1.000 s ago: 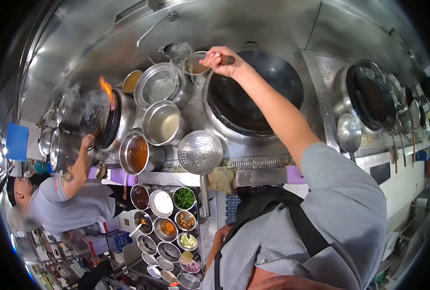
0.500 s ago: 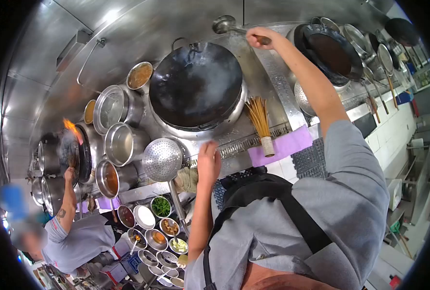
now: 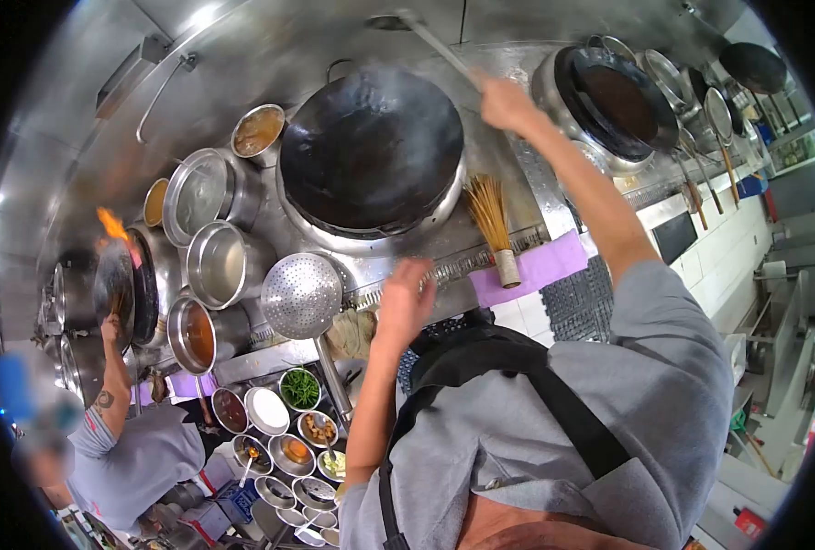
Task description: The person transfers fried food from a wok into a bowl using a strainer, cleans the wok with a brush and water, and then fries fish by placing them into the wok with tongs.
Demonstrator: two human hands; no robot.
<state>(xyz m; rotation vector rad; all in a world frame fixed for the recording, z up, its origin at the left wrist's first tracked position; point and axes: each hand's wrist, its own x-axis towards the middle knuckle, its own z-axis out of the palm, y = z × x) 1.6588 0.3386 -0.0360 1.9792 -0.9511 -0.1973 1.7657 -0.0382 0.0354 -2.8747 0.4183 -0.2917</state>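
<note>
A ladle with a long handle is gripped in my right hand, raised at the back to the right of the wok. Its bowl is seen edge-on and blurred against the steel wall. The large black wok rests on the burner ring, with thin smoke or steam over it. My left hand hovers in front of the stove's near edge, fingers loosely apart and slightly blurred, with nothing visible in it. Beside it are a perforated strainer and a folded cloth. A bamboo wok brush lies on a purple cloth.
Steel pots and a bowl of brownish liquid stand left of the wok. Several ingredient bowls, one with chopped greens, sit lower left. Another person works over a flame at far left. More woks stand right.
My right hand has lowered slightly and the ladle has turned, its handle now slanting up and left. My left hand has shifted slightly right and up. The view has shifted a little.
</note>
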